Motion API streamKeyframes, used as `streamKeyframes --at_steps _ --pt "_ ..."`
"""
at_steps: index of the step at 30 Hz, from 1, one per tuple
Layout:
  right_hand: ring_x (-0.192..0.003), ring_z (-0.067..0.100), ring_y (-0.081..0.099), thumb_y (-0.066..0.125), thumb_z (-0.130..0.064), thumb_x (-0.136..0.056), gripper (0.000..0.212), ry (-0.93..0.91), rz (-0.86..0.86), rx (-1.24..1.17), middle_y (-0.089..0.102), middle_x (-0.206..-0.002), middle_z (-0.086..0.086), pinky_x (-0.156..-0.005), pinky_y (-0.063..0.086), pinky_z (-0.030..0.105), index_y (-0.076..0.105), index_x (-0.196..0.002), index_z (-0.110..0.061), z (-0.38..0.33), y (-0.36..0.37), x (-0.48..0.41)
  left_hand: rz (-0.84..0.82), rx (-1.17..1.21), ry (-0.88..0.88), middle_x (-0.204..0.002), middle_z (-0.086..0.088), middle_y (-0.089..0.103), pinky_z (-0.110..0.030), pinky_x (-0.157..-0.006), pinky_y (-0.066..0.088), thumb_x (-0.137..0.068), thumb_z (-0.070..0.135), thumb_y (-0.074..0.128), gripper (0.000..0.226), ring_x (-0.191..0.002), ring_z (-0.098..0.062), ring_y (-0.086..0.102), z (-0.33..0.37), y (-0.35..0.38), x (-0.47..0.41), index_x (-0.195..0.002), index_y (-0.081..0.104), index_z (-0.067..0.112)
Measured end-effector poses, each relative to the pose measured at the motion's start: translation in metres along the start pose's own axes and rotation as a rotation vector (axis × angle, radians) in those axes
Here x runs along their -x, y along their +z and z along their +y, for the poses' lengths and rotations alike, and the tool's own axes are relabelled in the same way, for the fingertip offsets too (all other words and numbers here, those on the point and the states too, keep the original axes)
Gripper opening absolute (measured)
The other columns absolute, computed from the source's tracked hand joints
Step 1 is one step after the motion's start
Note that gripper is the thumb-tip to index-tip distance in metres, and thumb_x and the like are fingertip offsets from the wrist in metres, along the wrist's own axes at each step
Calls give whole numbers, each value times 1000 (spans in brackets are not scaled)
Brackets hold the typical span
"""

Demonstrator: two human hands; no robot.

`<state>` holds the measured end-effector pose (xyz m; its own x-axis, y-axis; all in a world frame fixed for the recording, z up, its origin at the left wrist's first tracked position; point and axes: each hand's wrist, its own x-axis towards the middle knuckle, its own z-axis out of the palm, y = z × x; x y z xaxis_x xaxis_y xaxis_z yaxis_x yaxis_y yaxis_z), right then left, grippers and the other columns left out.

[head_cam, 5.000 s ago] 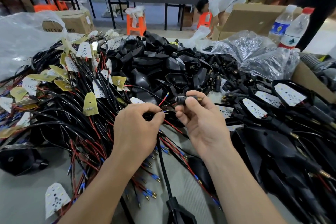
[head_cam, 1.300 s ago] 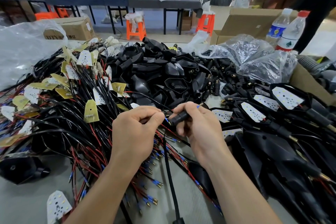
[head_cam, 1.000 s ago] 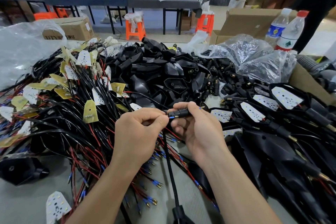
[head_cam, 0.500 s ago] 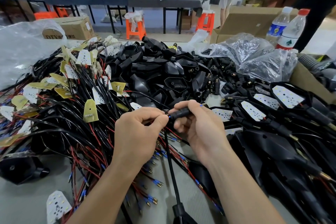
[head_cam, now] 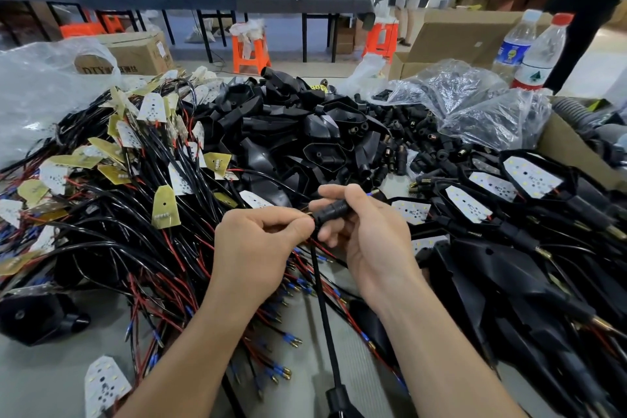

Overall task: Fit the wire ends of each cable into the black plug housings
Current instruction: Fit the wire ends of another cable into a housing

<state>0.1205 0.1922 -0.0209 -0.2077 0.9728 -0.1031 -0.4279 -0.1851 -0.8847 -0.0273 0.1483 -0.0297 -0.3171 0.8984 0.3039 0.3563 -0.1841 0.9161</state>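
Now right hand (head_cam: pixel 369 234) grips cylindrical black plug housing (head_cam: pixel 334 210).

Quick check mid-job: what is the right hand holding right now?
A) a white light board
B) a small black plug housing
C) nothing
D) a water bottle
B: the right hand has its fingers curled round a small black plug housing, while the left hand pinches a wire end at the housing's near opening.

An assembly workshop: the desk (head_cam: pixel 44 380) heaped with cables (head_cam: pixel 112 241) and black plug housings (head_cam: pixel 281 132), cardboard boxes (head_cam: pixel 135 51), orange stools (head_cam: pixel 249 51) behind
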Motion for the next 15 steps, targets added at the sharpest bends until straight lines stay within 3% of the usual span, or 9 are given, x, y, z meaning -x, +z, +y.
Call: streamKeyframes --at_steps 3,5,8,11,15 --pt "-52 18 61 44 -17 -108 32 6 -5 -21 76 -94 19 -50 48 23 71 -107 0 -1 0 0 24 138 -101 -76 7 79 -22 -70 58 -70 39 87 17 -74 -9 75 -1 0 -2 -85 82 44" --pt "-52 19 62 44 -16 -108 31 3 1 -63 76 -92 19 -49 48 23 71 -107 2 -3 -1 0 19 238 -163 -79 1 80 -33 -80 63 -64 48 82 22 -80 -18 78 -1 -1 -5 -84 84 38" --pt "-50 19 61 46 -14 -106 28 -2 4 -76 75 -90 19 -48 47 23 70 -109 2 -1 0 -1 -32 205 -178 -74 -4 78 -43 -82 64 -71 38 81 10 -75 -21 77 -1 -2 -7 -78 84 32" --pt "-52 19 63 47 -18 -107 26 7 -24 -59 76 -91 18 -49 49 23 67 -113 -2 3 3 0 -12 194 -137 -66 -5 75 -35 -69 61 -70 27 85 5 -63 -17 70 -3 -2 -4 -75 84 30" --pt "-56 20 67 47 -16 -107 19 -1 -41 -69 77 -91 17 -51 52 23 63 -109 -6 1 4 -1 38 313 -178 -72 -6 77 -22 -65 59 -78 12 88 13 -66 -14 71 -2 -2 -5 -80 84 24"
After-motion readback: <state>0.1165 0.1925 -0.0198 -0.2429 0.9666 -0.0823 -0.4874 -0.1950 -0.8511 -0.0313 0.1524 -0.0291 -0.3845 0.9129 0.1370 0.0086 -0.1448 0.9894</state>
